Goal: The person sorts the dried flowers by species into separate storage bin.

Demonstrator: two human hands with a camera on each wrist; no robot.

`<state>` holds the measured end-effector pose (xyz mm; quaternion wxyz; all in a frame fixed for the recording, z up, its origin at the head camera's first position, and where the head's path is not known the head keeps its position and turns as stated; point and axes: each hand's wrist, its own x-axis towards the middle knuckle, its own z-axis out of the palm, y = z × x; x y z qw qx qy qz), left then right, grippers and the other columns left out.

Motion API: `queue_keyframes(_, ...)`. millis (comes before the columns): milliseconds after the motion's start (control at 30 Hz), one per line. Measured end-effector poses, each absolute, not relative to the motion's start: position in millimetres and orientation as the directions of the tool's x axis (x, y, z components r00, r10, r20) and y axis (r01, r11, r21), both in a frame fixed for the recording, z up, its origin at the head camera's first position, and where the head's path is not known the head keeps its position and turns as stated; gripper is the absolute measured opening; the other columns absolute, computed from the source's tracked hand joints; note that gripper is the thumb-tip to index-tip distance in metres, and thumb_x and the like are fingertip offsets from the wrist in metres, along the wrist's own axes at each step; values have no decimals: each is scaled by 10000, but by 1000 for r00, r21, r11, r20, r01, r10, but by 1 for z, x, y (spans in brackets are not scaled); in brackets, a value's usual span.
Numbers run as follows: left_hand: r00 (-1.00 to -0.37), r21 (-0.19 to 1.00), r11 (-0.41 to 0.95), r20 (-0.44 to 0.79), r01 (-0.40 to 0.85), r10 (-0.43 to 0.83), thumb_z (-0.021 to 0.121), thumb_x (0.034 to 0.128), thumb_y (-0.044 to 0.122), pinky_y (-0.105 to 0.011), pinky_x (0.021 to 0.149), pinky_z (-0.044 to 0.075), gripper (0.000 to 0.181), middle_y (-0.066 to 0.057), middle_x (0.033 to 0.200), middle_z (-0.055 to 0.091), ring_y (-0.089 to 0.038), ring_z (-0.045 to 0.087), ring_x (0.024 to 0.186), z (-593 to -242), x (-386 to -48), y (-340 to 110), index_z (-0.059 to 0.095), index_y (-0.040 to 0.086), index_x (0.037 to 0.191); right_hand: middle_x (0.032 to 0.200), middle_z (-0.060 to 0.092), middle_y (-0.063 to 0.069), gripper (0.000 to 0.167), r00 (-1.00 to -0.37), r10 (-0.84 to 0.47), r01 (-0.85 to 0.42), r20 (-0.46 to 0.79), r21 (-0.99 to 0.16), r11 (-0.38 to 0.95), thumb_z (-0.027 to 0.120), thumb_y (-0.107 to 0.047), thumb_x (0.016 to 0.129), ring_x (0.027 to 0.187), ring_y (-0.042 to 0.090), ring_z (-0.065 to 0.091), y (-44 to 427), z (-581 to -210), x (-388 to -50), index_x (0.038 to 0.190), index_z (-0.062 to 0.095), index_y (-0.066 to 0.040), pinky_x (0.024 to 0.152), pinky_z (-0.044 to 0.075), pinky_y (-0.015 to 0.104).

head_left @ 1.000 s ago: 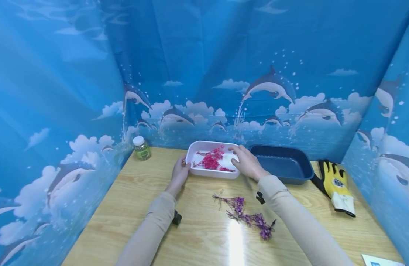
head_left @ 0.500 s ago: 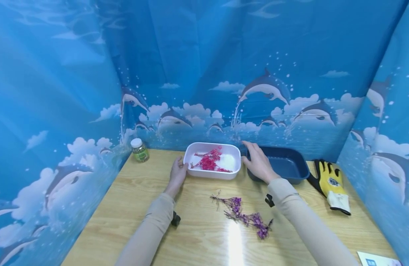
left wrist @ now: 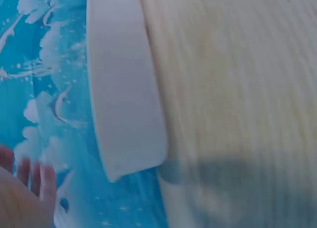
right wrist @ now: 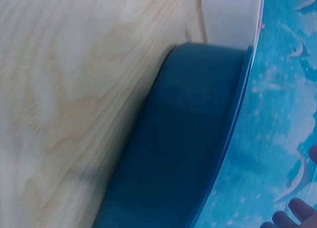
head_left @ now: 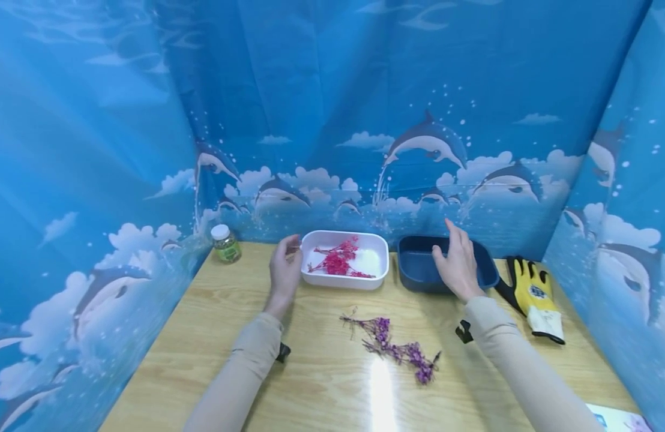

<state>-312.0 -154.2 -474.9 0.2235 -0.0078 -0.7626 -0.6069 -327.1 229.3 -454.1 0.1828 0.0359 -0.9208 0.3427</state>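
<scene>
A white tray (head_left: 373, 284) holds pink-red dried flowers (head_left: 338, 263) near the back of the table. Just left of it is my left hand (head_left: 285, 270), fingers bent loosely and nothing held; the left wrist view shows a gap between this hand (left wrist: 29, 193) and the tray's side (left wrist: 126, 89). My right hand (head_left: 458, 264) is raised over the dark blue tray (head_left: 419, 277), fingers extended, holding nothing. In the right wrist view its fingertips show beyond the blue tray (right wrist: 168, 134). Purple dried flowers (head_left: 389, 345) lie on the table in front of the trays.
A jar with a white lid (head_left: 225, 245) stands at the back left. Right of the blue tray lies a yellow and black glove (head_left: 535, 297). A printed card (head_left: 616, 418) is at the lower right. A blue dolphin-print curtain (head_left: 332, 120) surrounds the wooden table (head_left: 203, 336).
My right hand has moved right, from the white tray's right end to over the blue tray. My left hand has come off the white tray's left end and shifted slightly left.
</scene>
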Motion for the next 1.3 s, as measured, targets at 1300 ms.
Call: queue_keyframes(1300,-719,304,696,-47,651,693,760,924,109,-327,1111,544,578,8,1330,678,-171,632,1250,-509,-256,-75,594,261,1457,1681,248,343,675,-853,519,303,-54,-860,410,464,-134,1063,1567,516,253,306,-510,-307,1648,181,48,1290,282,640)
